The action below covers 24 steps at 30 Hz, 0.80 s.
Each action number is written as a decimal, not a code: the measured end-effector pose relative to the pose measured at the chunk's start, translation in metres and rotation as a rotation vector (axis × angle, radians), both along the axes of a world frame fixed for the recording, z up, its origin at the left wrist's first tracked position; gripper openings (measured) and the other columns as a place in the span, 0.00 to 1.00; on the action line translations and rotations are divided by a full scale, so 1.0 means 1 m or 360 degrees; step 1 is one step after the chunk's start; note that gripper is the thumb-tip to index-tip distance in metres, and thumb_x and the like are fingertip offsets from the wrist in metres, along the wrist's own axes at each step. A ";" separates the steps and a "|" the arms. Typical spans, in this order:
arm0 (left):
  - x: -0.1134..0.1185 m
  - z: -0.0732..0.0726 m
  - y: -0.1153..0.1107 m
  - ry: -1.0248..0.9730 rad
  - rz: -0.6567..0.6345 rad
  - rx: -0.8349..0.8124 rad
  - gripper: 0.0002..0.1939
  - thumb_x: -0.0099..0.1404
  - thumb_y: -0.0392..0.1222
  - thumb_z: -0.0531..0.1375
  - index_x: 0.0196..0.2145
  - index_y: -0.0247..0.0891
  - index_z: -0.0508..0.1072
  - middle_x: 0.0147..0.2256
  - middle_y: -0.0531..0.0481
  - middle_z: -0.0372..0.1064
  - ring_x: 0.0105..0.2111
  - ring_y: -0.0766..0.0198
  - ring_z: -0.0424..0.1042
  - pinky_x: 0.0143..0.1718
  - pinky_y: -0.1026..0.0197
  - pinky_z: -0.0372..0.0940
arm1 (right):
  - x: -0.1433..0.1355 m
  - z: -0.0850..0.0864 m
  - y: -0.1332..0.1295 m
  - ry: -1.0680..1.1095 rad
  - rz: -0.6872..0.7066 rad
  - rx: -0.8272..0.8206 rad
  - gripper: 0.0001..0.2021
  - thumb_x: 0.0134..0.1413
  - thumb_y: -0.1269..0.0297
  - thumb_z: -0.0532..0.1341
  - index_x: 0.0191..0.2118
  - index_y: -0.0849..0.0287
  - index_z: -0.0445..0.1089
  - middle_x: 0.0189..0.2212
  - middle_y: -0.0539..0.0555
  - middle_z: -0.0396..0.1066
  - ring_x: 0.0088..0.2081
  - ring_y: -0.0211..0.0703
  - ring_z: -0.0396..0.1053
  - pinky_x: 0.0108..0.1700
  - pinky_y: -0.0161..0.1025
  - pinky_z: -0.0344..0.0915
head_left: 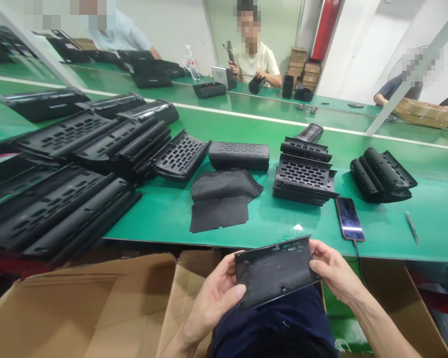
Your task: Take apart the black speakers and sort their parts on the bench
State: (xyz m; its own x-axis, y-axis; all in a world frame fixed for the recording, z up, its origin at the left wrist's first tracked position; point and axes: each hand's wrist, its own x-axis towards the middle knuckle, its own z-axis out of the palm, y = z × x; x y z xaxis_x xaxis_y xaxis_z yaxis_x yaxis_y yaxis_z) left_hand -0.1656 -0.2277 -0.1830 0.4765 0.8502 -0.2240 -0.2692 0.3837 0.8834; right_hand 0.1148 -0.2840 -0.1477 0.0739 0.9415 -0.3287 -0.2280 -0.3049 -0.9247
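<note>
A black plastic panel with slots along its far edge is held over my lap, tilted slightly up to the right. My left hand grips its left end, thumb on the inner face. At the right end, my right hand pinches it between thumb and fingers. Beyond it on the green table lie thin black sheets, a slotted black shell and a stack of slotted panels. Another group of curved black parts sits to the right.
Many black panels cover the table's left side. A phone with a cable and tweezers lie at right. Cardboard boxes stand below the table edge. Other people sit across the table.
</note>
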 end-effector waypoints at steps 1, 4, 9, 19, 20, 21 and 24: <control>0.001 -0.001 -0.001 -0.0036 0.0024 -0.0037 0.31 0.58 0.50 0.74 0.57 0.42 0.76 0.52 0.39 0.76 0.52 0.46 0.76 0.55 0.50 0.72 | 0.000 0.000 0.000 0.0007 0.0001 -0.0010 0.15 0.46 0.63 0.72 0.43 0.54 0.77 0.41 0.53 0.78 0.42 0.48 0.73 0.45 0.40 0.67; 0.005 -0.005 -0.003 -0.0072 0.0105 -0.0166 0.28 0.59 0.53 0.73 0.54 0.43 0.78 0.47 0.42 0.79 0.47 0.52 0.78 0.46 0.59 0.73 | 0.000 -0.001 0.000 0.0004 0.0002 -0.0059 0.15 0.48 0.58 0.73 0.43 0.54 0.77 0.40 0.54 0.78 0.38 0.46 0.72 0.42 0.40 0.68; 0.009 -0.009 -0.003 -0.0023 0.0161 -0.0225 0.28 0.58 0.53 0.74 0.54 0.42 0.79 0.44 0.44 0.81 0.44 0.56 0.78 0.44 0.61 0.72 | 0.002 -0.002 -0.002 0.0032 -0.0027 -0.0092 0.19 0.50 0.47 0.74 0.41 0.54 0.77 0.36 0.54 0.78 0.35 0.47 0.74 0.40 0.41 0.70; 0.014 -0.008 -0.003 -0.0142 0.0081 -0.0183 0.29 0.59 0.51 0.73 0.56 0.39 0.76 0.48 0.39 0.79 0.50 0.48 0.77 0.54 0.50 0.71 | 0.004 -0.006 -0.004 0.0100 -0.0072 -0.0116 0.19 0.49 0.48 0.77 0.40 0.54 0.78 0.38 0.52 0.79 0.31 0.40 0.70 0.34 0.34 0.67; 0.014 -0.009 -0.002 -0.0161 0.0071 -0.0172 0.29 0.60 0.50 0.72 0.56 0.38 0.76 0.48 0.38 0.79 0.51 0.48 0.76 0.54 0.50 0.71 | 0.004 -0.006 -0.004 0.0126 -0.0072 -0.0115 0.19 0.49 0.48 0.77 0.40 0.54 0.78 0.38 0.52 0.79 0.32 0.40 0.70 0.35 0.34 0.67; 0.014 -0.009 -0.002 -0.0177 0.0063 -0.0165 0.29 0.60 0.50 0.72 0.56 0.38 0.76 0.49 0.38 0.78 0.52 0.48 0.76 0.55 0.50 0.71 | 0.004 -0.007 -0.004 0.0154 -0.0071 -0.0115 0.18 0.49 0.49 0.77 0.41 0.53 0.78 0.38 0.52 0.79 0.32 0.40 0.71 0.35 0.34 0.67; 0.014 -0.010 0.000 -0.0215 0.0037 -0.0166 0.28 0.61 0.49 0.72 0.56 0.39 0.76 0.50 0.38 0.78 0.52 0.48 0.76 0.55 0.50 0.70 | 0.005 -0.007 -0.005 0.0224 -0.0052 -0.0152 0.18 0.51 0.49 0.76 0.42 0.53 0.78 0.36 0.52 0.79 0.31 0.41 0.72 0.36 0.36 0.68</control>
State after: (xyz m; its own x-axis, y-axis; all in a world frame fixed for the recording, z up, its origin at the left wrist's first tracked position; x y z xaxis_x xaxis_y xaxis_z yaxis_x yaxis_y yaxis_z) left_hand -0.1513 -0.2279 -0.1926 0.4890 0.8366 -0.2469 -0.3927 0.4639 0.7941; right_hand 0.1197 -0.2889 -0.1551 0.0511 0.9033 -0.4260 -0.3645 -0.3803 -0.8500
